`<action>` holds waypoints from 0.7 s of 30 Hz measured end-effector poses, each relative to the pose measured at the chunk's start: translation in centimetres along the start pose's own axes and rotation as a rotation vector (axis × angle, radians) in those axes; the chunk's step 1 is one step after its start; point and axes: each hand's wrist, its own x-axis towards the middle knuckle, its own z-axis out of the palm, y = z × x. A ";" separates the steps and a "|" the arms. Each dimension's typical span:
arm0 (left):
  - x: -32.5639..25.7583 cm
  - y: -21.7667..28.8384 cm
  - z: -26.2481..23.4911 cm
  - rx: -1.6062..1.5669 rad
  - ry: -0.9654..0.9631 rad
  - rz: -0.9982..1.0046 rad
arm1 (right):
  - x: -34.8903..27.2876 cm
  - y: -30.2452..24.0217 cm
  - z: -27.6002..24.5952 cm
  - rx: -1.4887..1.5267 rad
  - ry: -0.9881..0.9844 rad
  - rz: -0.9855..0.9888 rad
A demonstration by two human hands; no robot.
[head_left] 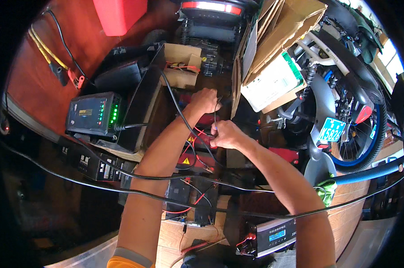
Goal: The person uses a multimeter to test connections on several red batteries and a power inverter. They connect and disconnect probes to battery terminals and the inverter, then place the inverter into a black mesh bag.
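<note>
Both of my hands are out over a row of red batteries (186,160) with yellow warning triangles and dark tops. My left hand (204,102) is closed, its fingertips pinched together at the upper end of a thin dark wire (215,112). Slightly lower and to the right, my right hand (229,135) pinches the same wire's lower end between thumb and fingers. Red and black leads lie loosely over the batteries just beneath it. What the wire joins is hidden by my fingers. Long black cables (211,182) pass across my forearms.
At left, a box with green lights (93,114) rests on a black case; clamps (76,79) hang behind it. A charger with a blue screen (277,236) sits near right. Folded cardboard (277,40) and a wheel (377,134) stand right. An open carton (182,80) lies beyond my left hand.
</note>
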 end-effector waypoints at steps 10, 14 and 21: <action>-3.8 1.7 0.5 0.084 -0.269 0.012 | -5.2 -3.5 0.0 -0.010 -0.259 0.075; -4.6 1.5 2.2 0.030 -0.204 0.135 | -5.1 -4.0 0.8 0.087 -0.470 0.228; -6.7 2.1 1.0 0.131 -0.329 -0.054 | -5.6 -6.3 3.0 -0.158 -0.222 0.267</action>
